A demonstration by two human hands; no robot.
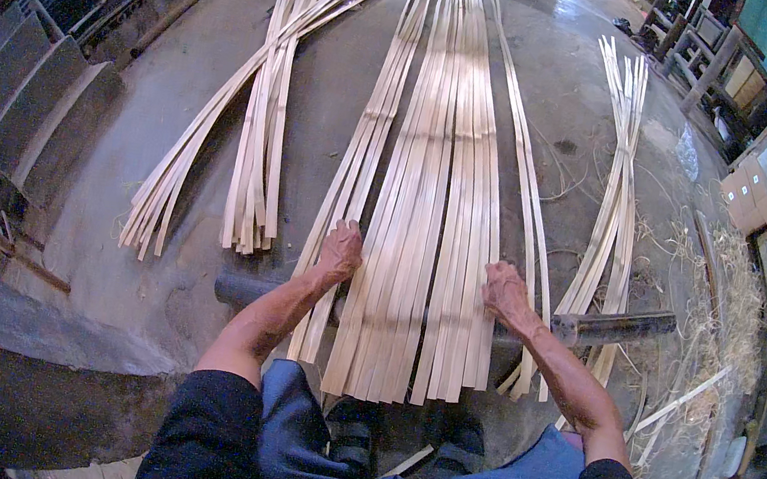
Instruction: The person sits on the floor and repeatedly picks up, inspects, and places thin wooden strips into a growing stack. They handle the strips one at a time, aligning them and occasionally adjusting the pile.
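Note:
Long pale bamboo strips (418, 205) lie side by side in a wide row running away from me, their near ends just in front of my feet. Darker node bands cross the row. At its left edge my left hand (340, 251) is closed, fingers curled against the strips. My right hand (506, 293) is closed at the right edge in the same way. What each set of fingertips grips is partly hidden. Beside my left hand runs a narrower bundle of strips (371, 139); a few loose strips (525, 152) pass by my right hand.
A dark round bar (614, 325) lies crosswise under the strips. Crossed bundles of strips lie on the floor at the left (264, 113) and right (623, 176). Curly shavings (725, 340) cover the right side. Curved panels (55, 111) stand at far left, cardboard boxes (750, 198) at right.

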